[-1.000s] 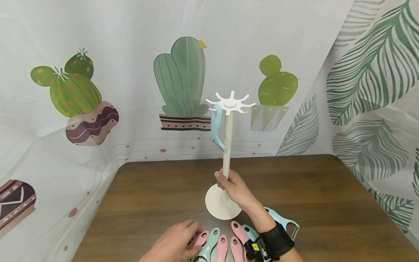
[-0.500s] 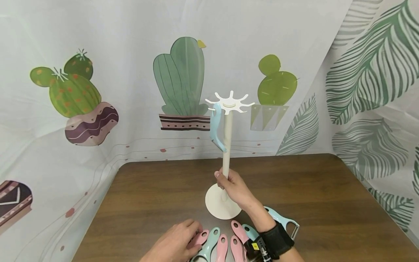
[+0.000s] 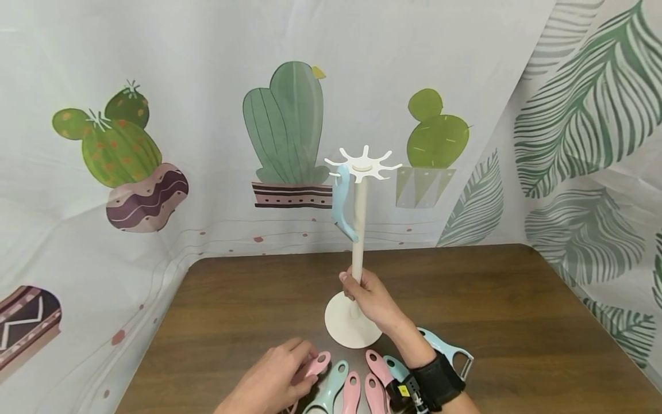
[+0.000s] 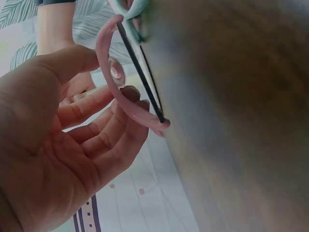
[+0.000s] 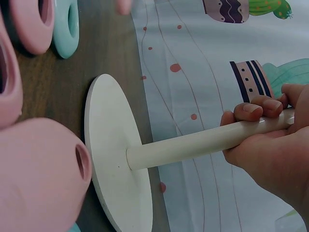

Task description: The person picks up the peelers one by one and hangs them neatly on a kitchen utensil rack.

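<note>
My right hand (image 3: 373,296) grips the lower pole of a cream stand (image 3: 360,224) with a round base and a ring of white hooks on top. From a left hook hangs a light blue peeler (image 3: 340,198). My left hand (image 3: 274,376) holds a pink peeler (image 3: 316,363) between thumb and fingers, at the left end of a row of peelers. In the left wrist view the pink peeler's curved head (image 4: 110,79) and dark blade show, with fingertips behind it. In the right wrist view, fingers wrap the pole (image 5: 188,145) above the base.
Beside the left hand lie a green peeler (image 3: 333,382) and pink peelers (image 3: 351,391), several more partly under the right forearm. A blue peeler (image 3: 445,345) lies right of that arm. A cactus-print cloth (image 3: 207,144) hangs behind the brown table (image 3: 248,287).
My left hand has lifted slightly and the pink peeler has risen with it, up and away from the green one. The right hand and the stand have stayed in place.
</note>
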The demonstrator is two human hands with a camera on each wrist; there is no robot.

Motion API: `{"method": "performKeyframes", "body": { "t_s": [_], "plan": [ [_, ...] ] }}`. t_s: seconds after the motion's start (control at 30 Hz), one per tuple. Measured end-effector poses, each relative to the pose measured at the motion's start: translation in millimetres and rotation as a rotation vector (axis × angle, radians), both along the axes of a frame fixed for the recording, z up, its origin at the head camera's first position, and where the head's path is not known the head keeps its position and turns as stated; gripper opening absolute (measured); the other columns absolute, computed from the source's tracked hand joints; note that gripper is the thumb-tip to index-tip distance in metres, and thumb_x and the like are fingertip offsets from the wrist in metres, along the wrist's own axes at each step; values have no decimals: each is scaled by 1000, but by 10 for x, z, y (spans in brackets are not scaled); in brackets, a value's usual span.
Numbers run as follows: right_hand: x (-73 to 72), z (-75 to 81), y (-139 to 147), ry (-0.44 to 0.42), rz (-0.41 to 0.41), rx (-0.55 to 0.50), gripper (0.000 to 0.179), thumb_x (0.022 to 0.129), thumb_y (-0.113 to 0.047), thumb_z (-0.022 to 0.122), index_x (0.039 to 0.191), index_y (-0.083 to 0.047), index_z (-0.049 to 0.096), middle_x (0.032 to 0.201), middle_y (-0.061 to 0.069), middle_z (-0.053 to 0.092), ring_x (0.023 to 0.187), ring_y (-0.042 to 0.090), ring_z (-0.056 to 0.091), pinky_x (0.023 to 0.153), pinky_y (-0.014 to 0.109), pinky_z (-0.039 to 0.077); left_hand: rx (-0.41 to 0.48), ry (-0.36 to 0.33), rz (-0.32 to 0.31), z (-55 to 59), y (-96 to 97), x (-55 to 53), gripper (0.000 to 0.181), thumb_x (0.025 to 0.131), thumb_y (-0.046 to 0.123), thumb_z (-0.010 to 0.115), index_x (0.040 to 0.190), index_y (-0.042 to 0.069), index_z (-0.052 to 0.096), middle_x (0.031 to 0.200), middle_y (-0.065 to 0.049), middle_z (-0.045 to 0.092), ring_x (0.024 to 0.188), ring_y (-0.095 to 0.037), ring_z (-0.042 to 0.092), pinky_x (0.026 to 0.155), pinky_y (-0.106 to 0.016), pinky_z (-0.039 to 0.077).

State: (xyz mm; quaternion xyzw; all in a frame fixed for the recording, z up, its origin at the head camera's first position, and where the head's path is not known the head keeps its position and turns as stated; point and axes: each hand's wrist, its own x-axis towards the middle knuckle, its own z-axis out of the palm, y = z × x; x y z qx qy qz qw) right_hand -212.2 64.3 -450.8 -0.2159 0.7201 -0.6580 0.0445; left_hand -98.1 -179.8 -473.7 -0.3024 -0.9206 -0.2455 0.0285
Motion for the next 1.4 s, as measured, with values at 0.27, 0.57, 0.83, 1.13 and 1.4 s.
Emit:
{"method": "performKeyframes", "body": {
  "t_s": [0.27, 0.57, 0.83, 1.13, 1.4],
  "plan": [
    [1, -12, 6, -4, -1, 13, 32, 113, -22, 53, 87, -3, 54, 72, 4, 46, 69, 14, 42, 68, 29, 34, 67, 149, 36, 97, 3, -24, 29, 90, 17, 84, 114, 16, 68, 101, 11, 64, 81, -1, 60, 71, -20, 53],
    [4, -6, 4, -13, -9, 14, 31, 113, -22, 54, 88, -3, 55, 73, 4, 47, 69, 14, 42, 65, 28, 33, 244, 166, 54, 265, 15, -79, 33, 91, 9, 82, 120, 17, 68, 103, 13, 63, 80, 3, 62, 68, -20, 56],
    [3, -8, 10, -12, -7, 18, 30, 113, -22, 54, 89, -4, 55, 74, 3, 47, 69, 15, 43, 66, 29, 34, 317, 217, 65, 442, 23, -148, 32, 96, 11, 80, 124, 17, 66, 104, 13, 62, 83, 1, 64, 71, -20, 58],
    [-15, -9, 13, 2, -20, 26, 31, 113, -22, 54, 89, -4, 56, 75, 4, 47, 71, 15, 45, 67, 29, 35, 395, 275, 62, 633, 90, -285, 35, 94, 6, 80, 125, 12, 65, 107, 9, 65, 86, -2, 67, 75, -23, 60],
    [-15, -33, 4, 1, -10, 6, 31, 113, -22, 53, 89, -3, 55, 74, 4, 47, 72, 17, 44, 68, 29, 35, 440, 276, 75, 807, 104, -387, 36, 96, 6, 79, 128, 10, 63, 112, 8, 64, 90, -5, 67, 79, -23, 60]
  ]
}}
